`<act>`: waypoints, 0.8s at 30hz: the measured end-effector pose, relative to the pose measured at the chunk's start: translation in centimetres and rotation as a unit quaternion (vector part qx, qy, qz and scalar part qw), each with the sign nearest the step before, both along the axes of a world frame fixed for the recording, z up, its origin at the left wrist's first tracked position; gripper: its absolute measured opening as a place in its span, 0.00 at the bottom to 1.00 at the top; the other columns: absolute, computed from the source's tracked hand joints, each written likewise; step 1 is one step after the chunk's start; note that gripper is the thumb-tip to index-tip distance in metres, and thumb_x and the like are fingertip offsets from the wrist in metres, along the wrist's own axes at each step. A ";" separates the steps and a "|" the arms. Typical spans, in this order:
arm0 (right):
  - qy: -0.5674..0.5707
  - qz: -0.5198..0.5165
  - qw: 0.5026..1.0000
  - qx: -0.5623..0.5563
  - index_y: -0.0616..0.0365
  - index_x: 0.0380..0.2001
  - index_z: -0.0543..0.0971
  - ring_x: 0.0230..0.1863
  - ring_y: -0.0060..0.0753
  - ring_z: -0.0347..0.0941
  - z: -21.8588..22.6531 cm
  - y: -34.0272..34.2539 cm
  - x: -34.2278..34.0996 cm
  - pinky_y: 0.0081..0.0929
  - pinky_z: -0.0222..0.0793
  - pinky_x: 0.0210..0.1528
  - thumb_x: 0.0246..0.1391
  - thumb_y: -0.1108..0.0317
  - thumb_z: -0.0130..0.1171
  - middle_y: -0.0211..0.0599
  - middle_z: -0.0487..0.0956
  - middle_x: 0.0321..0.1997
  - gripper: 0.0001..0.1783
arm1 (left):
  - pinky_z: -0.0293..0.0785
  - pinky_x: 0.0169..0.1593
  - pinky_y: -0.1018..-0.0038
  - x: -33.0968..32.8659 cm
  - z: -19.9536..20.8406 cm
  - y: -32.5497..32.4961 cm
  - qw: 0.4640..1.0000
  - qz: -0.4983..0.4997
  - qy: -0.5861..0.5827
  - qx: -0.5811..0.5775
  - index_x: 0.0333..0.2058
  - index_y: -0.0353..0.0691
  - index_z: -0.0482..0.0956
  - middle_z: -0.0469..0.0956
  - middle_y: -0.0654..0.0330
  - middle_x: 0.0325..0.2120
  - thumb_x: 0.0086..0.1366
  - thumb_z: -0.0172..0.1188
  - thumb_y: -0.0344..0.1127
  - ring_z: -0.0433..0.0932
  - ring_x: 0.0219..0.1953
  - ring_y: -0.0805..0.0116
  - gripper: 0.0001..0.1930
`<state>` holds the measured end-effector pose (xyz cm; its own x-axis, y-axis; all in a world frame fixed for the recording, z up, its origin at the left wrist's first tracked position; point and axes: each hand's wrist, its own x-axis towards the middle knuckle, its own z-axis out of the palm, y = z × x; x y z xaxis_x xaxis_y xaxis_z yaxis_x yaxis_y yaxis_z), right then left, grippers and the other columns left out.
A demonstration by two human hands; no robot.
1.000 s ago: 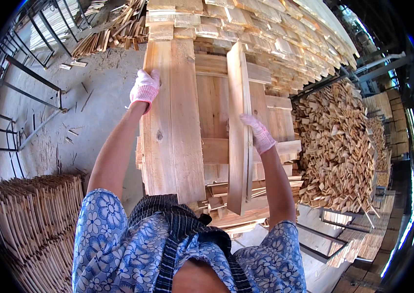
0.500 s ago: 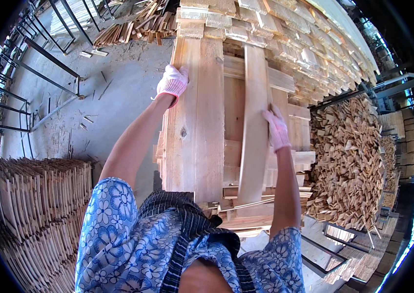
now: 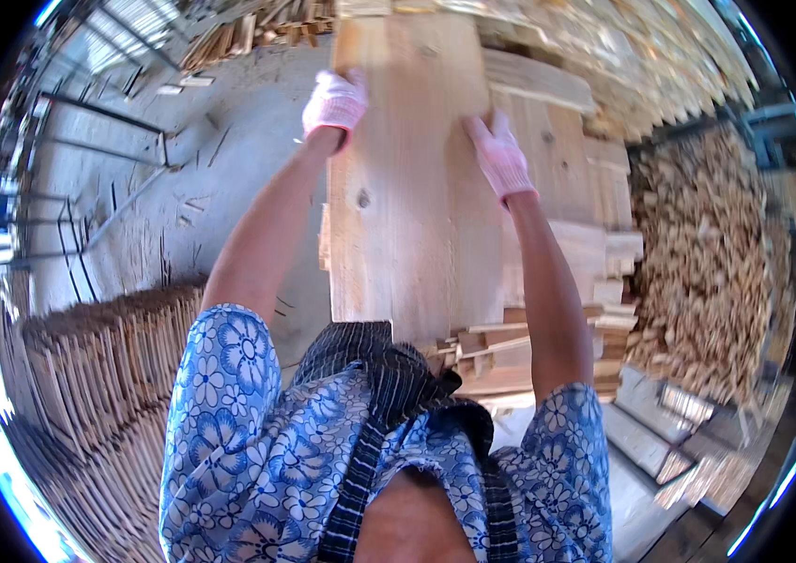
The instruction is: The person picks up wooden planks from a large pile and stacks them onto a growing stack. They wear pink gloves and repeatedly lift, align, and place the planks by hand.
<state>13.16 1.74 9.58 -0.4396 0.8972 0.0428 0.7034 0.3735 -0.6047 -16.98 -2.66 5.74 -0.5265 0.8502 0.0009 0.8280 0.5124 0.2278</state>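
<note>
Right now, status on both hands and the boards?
Left hand grips wide board at left edge. Right hand flat on its face. Stacked planks beneath.

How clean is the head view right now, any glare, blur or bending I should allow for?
Head view: harsh sun washes out the far end of the wide plank; both gloved hands, left hand and right hand, look sharp; straight edges bow toward the rim, where stacked slats smear.

Grey concrete floor (image 3: 182, 197) carries scattered wood splinters (image 3: 193, 202), stacked boards (image 3: 548, 244) and bundled slats (image 3: 98, 375).
</note>
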 end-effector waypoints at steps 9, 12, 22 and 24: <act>0.091 -0.140 0.971 0.169 0.55 0.66 0.68 0.53 0.58 0.74 1.7 -10.6 6.9 0.49 0.72 0.56 0.59 0.58 0.62 0.54 0.76 0.52 0.34 | 0.59 0.72 0.57 11.4 3.0 -7.6 0.919 -0.259 -0.107 0.276 0.67 0.31 0.65 0.68 0.41 0.66 0.74 0.55 0.36 0.66 0.69 0.47 0.27; 0.164 -0.330 0.921 0.129 0.55 0.65 0.68 0.52 0.60 0.72 -0.7 -17.9 16.1 0.51 0.70 0.53 0.58 0.62 0.62 0.54 0.74 0.49 0.32 | 0.63 0.70 0.56 23.6 8.2 -16.1 0.886 -0.376 -0.212 0.172 0.67 0.32 0.66 0.72 0.43 0.64 0.71 0.60 0.31 0.70 0.66 0.47 0.28; 0.168 -0.652 0.659 -0.336 0.61 0.63 0.74 0.60 0.55 0.77 -26.3 -48.5 24.7 0.42 0.70 0.62 0.64 0.51 0.52 0.61 0.81 0.55 0.32 | 0.64 0.71 0.59 43.7 -14.3 -23.9 0.660 -0.594 -0.163 -0.430 0.67 0.38 0.68 0.70 0.44 0.66 0.69 0.61 0.51 0.69 0.68 0.47 0.34; 0.156 -0.655 0.627 -0.391 0.60 0.63 0.74 0.61 0.57 0.76 -31.0 -52.6 24.9 0.43 0.70 0.63 0.62 0.50 0.54 0.61 0.80 0.57 0.33 | 0.65 0.70 0.59 47.3 -17.8 -23.5 0.634 -0.628 -0.169 -0.418 0.67 0.39 0.67 0.70 0.43 0.65 0.67 0.62 0.47 0.70 0.67 0.45 0.34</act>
